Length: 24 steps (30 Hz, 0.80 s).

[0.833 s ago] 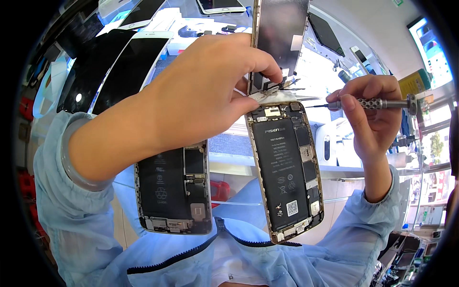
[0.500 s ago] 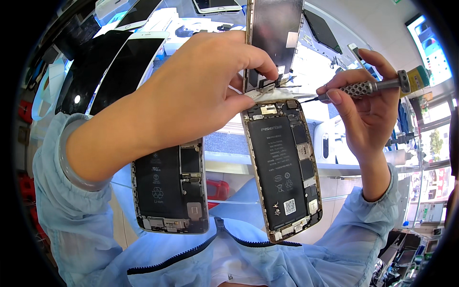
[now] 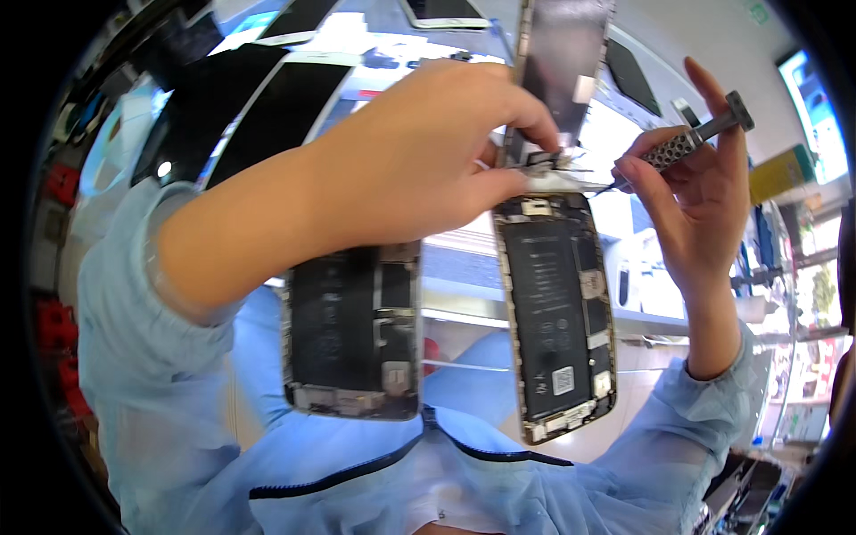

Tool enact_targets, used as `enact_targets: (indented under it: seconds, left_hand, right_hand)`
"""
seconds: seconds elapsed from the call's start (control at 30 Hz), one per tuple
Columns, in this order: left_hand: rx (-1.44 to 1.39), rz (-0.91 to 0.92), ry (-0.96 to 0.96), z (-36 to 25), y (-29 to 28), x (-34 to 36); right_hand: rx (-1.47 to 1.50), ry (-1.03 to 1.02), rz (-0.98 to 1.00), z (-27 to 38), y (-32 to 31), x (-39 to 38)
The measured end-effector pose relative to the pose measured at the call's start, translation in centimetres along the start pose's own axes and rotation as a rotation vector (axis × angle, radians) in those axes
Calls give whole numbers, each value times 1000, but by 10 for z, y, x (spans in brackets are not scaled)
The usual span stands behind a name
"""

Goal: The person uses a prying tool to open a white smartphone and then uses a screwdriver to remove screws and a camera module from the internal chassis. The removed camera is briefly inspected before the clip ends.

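Toward the far left corner of the worktop, a white-framed phone lies beside a dark panel. Another pale-edged phone and a third phone lie near the far edge; rightward is a black phone.

A gap lies free between the opened gray-rimmed smartphone and the opened gold-rimmed smartphone. The left forearm bars the former's top end; raised display assembly and precision screwdriver crowd the latter's.
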State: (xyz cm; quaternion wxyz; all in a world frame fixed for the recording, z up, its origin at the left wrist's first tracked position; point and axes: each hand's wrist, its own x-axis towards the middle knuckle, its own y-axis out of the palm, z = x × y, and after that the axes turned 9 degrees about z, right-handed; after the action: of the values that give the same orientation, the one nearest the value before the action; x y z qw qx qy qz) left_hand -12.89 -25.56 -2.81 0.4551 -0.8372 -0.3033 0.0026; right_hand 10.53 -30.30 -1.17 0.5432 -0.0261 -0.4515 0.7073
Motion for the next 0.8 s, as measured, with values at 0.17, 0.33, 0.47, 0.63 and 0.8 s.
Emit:
enact_targets:
  seconds: [0.17,0.33,0.47,0.63,0.8]
  left_hand:
    - [-180,-362,47,8,-19,8]
    - [-396,-267,95,-4,-32,3]
    - [-102,-277,-80,6,-28,7]
    - [-149,-224,-47,3,-19,9]
    - [-53,-158,-39,-6,-12,5]
  right_hand:
    - [-74,-138,-48,3,12,5]
    - [-79,-129,-72,-2,7,0]
    - [-22,-88,-87,1,6,0]
    - [142,-34,-83,1,6,1]
    - [238,-74,32,-1,2,2]
